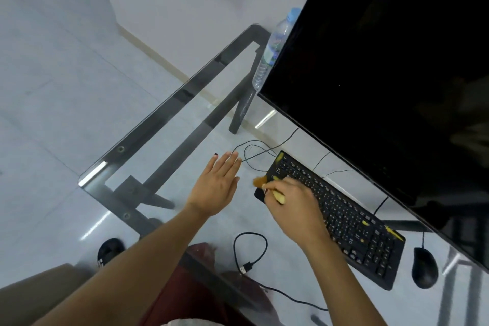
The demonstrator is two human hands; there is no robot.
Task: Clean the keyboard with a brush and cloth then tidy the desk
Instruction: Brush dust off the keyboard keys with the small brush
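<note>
Head view: right hand (291, 204) fingers pinch a brush (267, 185) at the keyboard (344, 219) edge; left hand (215, 185) fingers lie straight, together, over the glass tabletop (148, 145).

Brush (267, 188) bristles smeared by motion blur, its handle mostly buried in the right hand (293, 206); that hand covers the keyboard (341, 219) near its left end; monitor (391, 66) runs off the top and right edges; water bottle (275, 45) half hidden behind it; key legends unreadable.
</note>
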